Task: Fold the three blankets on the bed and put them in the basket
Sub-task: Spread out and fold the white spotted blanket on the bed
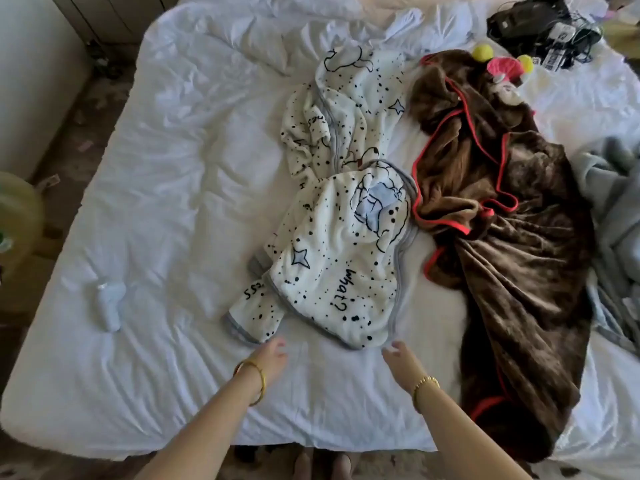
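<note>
A white blanket (343,209) with black dots, stars and a grey hem lies crumpled down the middle of the bed (173,168). To its right sprawls a brown blanket (512,244) edged in red. A grey blanket (613,188) bunches at the right edge. My left hand (272,358) hovers just short of the white blanket's near left corner, fingers relaxed and holding nothing. My right hand (401,358) reaches toward the near right hem, fingers loose, also holding nothing. No basket is in view.
A small white bottle (109,306) lies on the sheet at the left. Pink and yellow toys (502,65) and a tangle of black cables and devices (543,26) sit at the far right. My feet (322,465) stand at the bed's near edge.
</note>
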Demonstrator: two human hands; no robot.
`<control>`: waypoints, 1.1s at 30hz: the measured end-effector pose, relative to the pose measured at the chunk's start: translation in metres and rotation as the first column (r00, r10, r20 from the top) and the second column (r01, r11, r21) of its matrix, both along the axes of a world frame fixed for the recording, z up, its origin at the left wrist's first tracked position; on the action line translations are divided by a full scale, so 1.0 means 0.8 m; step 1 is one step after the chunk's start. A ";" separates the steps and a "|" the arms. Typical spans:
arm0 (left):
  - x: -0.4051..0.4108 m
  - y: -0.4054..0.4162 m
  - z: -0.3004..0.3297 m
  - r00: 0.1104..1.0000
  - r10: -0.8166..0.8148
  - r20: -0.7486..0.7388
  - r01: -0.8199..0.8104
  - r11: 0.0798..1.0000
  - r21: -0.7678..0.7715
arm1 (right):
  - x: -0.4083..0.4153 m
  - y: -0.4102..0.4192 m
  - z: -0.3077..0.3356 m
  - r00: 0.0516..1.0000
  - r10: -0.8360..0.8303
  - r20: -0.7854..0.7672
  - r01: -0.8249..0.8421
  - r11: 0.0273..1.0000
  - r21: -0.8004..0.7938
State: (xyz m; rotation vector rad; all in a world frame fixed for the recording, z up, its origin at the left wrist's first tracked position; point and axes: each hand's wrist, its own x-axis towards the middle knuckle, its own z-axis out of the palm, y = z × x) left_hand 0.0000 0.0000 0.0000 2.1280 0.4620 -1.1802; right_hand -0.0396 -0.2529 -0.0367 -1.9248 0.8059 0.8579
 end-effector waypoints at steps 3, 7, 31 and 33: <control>0.041 -0.040 -0.037 0.992 0.077 0.096 -0.073 0.996 -0.046 | 0.031 -0.004 -0.028 0.987 -0.089 0.133 0.093 0.995 -0.028; 0.046 -0.088 -0.086 0.977 0.212 0.013 -0.211 0.975 -0.075 | 0.044 -0.014 -0.070 0.958 -0.265 0.111 0.268 0.963 -0.012; 0.095 -0.158 0.046 0.801 0.598 -0.010 -0.519 0.687 -0.509 | 0.096 -0.037 0.076 0.665 -0.742 -0.085 0.594 0.456 0.663; 0.101 -0.162 0.091 0.813 0.582 -0.013 -0.472 0.647 -0.598 | 0.106 -0.039 0.122 0.676 -0.733 -0.077 0.535 0.417 0.735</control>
